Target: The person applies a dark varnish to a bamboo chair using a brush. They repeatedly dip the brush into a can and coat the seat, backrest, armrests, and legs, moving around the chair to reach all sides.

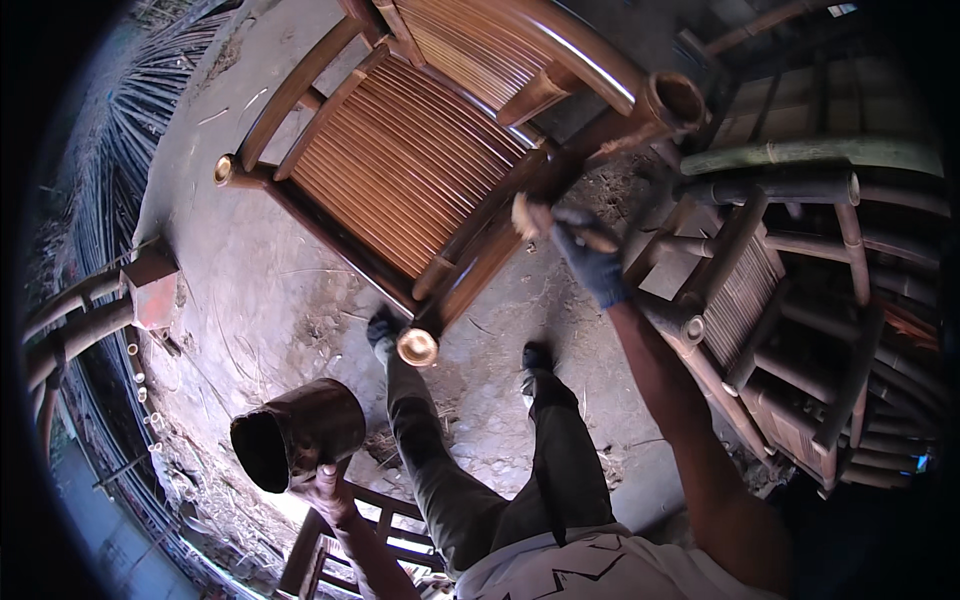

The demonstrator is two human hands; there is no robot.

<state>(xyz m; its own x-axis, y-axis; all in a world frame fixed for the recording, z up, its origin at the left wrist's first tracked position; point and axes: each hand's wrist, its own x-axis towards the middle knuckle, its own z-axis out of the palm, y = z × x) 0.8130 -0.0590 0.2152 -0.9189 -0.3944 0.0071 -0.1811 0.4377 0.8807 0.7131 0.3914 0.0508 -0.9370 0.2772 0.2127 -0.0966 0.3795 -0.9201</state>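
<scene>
My left hand (325, 490) grips a dark, wide-mouthed can (330, 425) from below, tilted with its black opening toward the left. My right hand (585, 248), in a dark grey glove that leaves the fingertips bare, is closed around what looks like a brush (530, 217). Its pale end is smeared by motion and sits close to the side rail of a glossy brown bamboo chair (400, 160). The chair has a slatted seat and back, and its near post ends in a pale round cut (418, 347).
Unglossed bamboo chairs (740, 300) are stacked along the right. A reddish block (152, 290) sits by bamboo poles (80, 330) at the left. Bundled thin poles (150, 90) lie at the far left. Another wooden frame (385, 520) stands behind my left forearm. Debris marks the concrete floor (260, 290).
</scene>
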